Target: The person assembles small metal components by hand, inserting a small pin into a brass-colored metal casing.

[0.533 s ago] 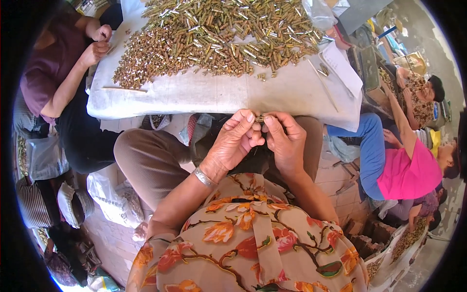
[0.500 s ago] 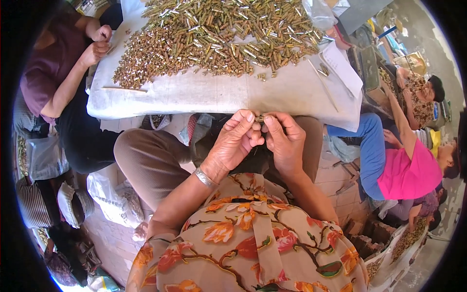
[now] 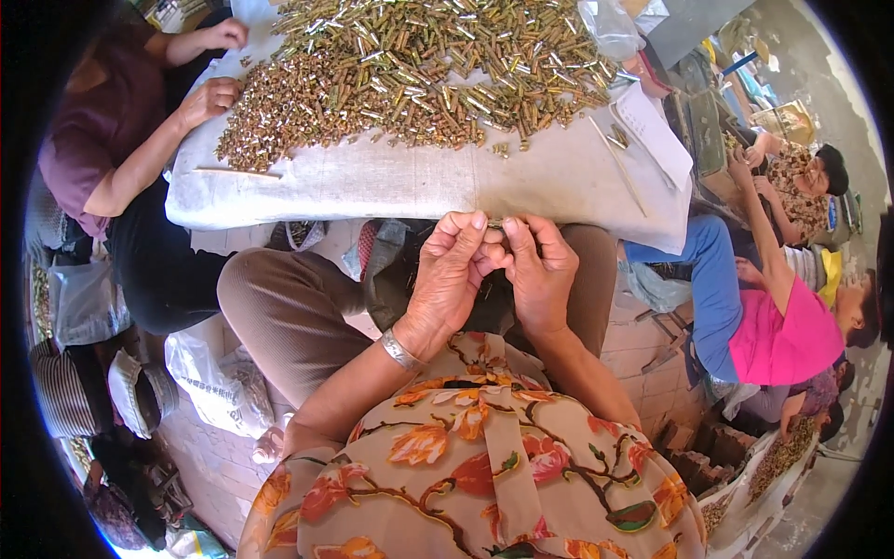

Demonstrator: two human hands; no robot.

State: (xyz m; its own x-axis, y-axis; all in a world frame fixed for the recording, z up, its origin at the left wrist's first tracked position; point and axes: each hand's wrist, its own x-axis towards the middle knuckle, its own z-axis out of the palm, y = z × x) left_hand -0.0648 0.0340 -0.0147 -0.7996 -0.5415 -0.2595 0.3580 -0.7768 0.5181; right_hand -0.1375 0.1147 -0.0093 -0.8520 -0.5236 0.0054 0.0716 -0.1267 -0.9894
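Both of my hands have shifted just a bit since a moment ago, and I see less of the small metal piece (image 3: 495, 224) now than I did then. Over on my left, another person's hands (image 3: 212, 99) were close together; now they are spread apart, and 1 of them is near the edge of the heap (image 3: 428, 74) of shiny metal bits. On my right, the person in the pink shirt (image 3: 787, 340) has moved an arm too.

The small metal piece is up between my fingertips, by the near edge of the pale cloth (image 3: 326, 200). Its long side seems to run from left to right, 1 end toward my left hand (image 3: 453, 261) and 1 end toward my right hand (image 3: 542, 270). My fingers cover both ends, so I cannot tell which end is which. Each hand pinches it with thumb and finger, with hardly any gap. More fingers of my left hand curl in just below it.

A silver bracelet (image 3: 400, 350) goes around my left wrist. On the cloth, a thin stick (image 3: 237, 171) lies side to side, to the left. White paper (image 3: 652, 135) lies to the right, beside another thin stick (image 3: 619, 168) that slants.
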